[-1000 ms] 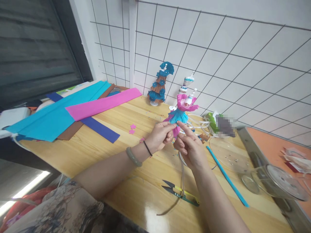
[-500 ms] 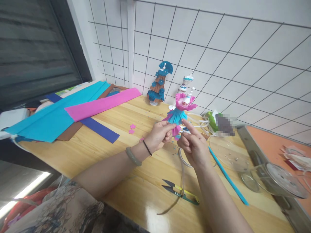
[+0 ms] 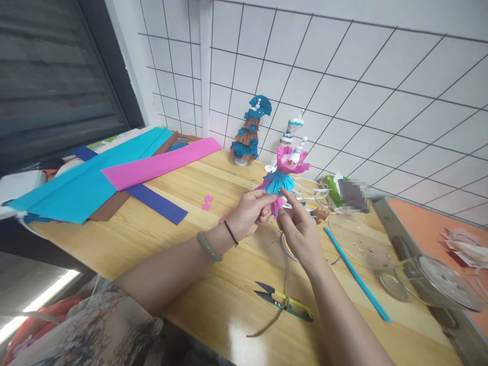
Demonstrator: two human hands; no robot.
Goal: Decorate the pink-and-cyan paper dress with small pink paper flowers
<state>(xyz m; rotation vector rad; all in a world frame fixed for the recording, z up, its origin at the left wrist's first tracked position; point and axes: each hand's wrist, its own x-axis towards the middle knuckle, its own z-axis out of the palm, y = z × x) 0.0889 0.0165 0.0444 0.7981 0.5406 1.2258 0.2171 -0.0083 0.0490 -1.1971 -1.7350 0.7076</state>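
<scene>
My left hand pinches the lower part of a figure dressed in crepe paper. The figure leans to the right, with a pink ruffle, a pleated light-blue tier under it, and a white top piece ending in a small ball. Close by on the right is my right hand. Its index finger stretches out to the blue tier's lower edge, where a tiny pale spot shows at the tip. The thumb stands apart and the other fingers are curled. Pink paper hangs between the hands.
Thread snips lie in front with a ribbon across them. Blue and brown and white figures stand behind. Crepe-paper strips are piled left, near pink paper flowers. A blue strip and clear jar lie right.
My right index finger has shifted slightly left and down against the blue tier, and the thumb has come forward. The left hand stays in place; the figure's top has moved slightly right.
</scene>
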